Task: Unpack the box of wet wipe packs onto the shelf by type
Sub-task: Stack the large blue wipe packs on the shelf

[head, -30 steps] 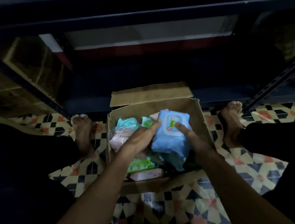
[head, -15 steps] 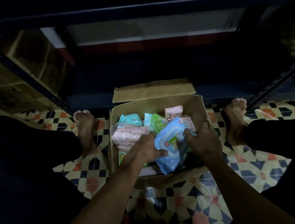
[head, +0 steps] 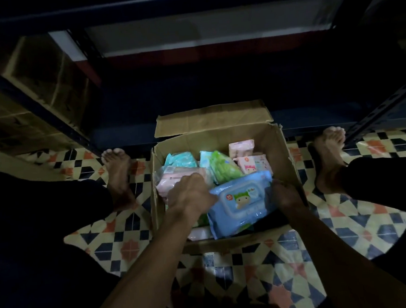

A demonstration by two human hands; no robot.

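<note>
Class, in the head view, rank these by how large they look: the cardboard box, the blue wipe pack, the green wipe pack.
1. cardboard box
2. blue wipe pack
3. green wipe pack
The blue pack lies nearer the camera, so its lead is somewhat exaggerated.

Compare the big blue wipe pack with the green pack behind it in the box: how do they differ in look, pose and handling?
The blue pack is larger than the green pack and shows a lid with a cartoon figure; the green one shows no such lid. The blue pack lies face up on top of the pile, the green pack tilted among others. The left hand and right hand flank the blue pack; nothing touches the green. Both are soft plastic packs inside the cardboard box.
</note>
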